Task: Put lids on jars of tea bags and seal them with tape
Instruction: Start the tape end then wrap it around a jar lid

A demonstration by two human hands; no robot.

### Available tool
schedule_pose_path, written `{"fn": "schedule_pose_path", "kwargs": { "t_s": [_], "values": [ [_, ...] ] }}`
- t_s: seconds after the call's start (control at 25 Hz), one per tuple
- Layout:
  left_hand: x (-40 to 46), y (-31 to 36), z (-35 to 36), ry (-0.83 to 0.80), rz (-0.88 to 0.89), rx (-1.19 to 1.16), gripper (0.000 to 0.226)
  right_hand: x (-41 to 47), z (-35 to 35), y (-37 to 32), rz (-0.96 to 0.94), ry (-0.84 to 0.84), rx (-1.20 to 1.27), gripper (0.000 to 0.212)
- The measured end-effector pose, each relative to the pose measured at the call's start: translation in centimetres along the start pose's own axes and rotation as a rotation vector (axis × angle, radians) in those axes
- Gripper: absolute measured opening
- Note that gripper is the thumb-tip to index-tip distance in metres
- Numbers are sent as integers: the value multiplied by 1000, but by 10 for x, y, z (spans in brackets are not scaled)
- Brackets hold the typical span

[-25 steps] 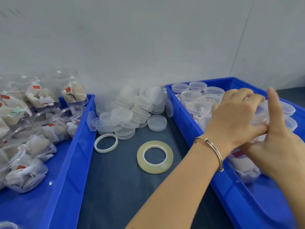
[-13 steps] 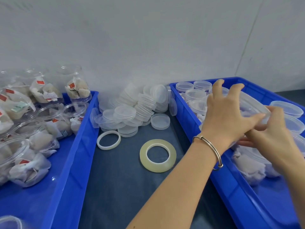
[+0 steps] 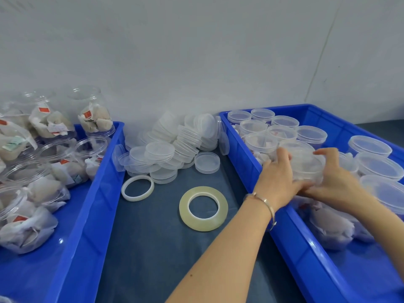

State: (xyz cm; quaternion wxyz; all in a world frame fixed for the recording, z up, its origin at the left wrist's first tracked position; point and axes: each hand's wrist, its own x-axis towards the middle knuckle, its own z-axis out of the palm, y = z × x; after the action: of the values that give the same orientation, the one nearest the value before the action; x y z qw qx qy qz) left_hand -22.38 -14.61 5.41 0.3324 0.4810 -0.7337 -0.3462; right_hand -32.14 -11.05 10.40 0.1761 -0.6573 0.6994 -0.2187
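Over the right bin: both hands are on one lidded jar [image 3: 307, 165] among the finished ones.
Right bin [image 3: 282, 235]: holds the capped jars standing close together at the back and right, with more lying on their sides near the front. It looks like the place for finished work.
Left hand [image 3: 278, 178]: fingers curled round the jar's left wall, thumb low at its base.
Right hand [image 3: 334, 180]: fingers bent over the jar's right shoulder, one fingertip raised near the lid's rim, thumb meeting the left thumb underneath.
Grip: the jar sits between the two palms, lid [image 3: 301, 153] up and showing above the fingers. I judge they are either seating it among its neighbours or pressing the lid home; whether tape is on it I cannot tell.
Left bin [image 3: 102, 171]: open jars [image 3: 54, 171] of tea bags with no lids, likely the stock waiting.
Lids [image 3: 172, 147]: a loose heap on the dark table between the bins, within reach of either hand.
Tape [image 3: 203, 208]: a roll lying flat on the table just left of the left forearm, touched by neither hand. A thinner white ring [image 3: 137, 188] lies nearer the lids.
Placement: supplies in the middle, uncapped on one side and capped on the other, so work seems to pass left to right.
Bracelet [image 3: 265, 203]: on the left wrist.
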Motion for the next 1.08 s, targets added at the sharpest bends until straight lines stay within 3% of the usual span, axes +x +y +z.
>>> {"fn": "schedule_pose_path", "kwargs": {
  "t_s": [0.2, 0.48, 0.6, 0.72, 0.88, 1.08],
  "values": [
    [3, -19, -2, 33, -76, 389, 56, 38, 20, 24, -92, -119, -326, 84],
    [-17, -37, 0, 28, -156, 120, 72, 87, 28, 48, -207, -122, -464, 90],
    [-20, -38, 0, 32, -170, 147, 71, 87, 20, 62, -176, -36, -580, 101],
    [-19, -38, 1, -5, -141, 255, 59, 75, -4, 96, -21, 23, -541, 107],
    [-16, -34, 10, -72, -171, 250, 46, 52, -23, 168, 207, -94, -431, 143],
    [-15, -35, 12, -87, -178, 238, 44, 71, -7, 182, 140, 152, -388, 131]
  ]
}}
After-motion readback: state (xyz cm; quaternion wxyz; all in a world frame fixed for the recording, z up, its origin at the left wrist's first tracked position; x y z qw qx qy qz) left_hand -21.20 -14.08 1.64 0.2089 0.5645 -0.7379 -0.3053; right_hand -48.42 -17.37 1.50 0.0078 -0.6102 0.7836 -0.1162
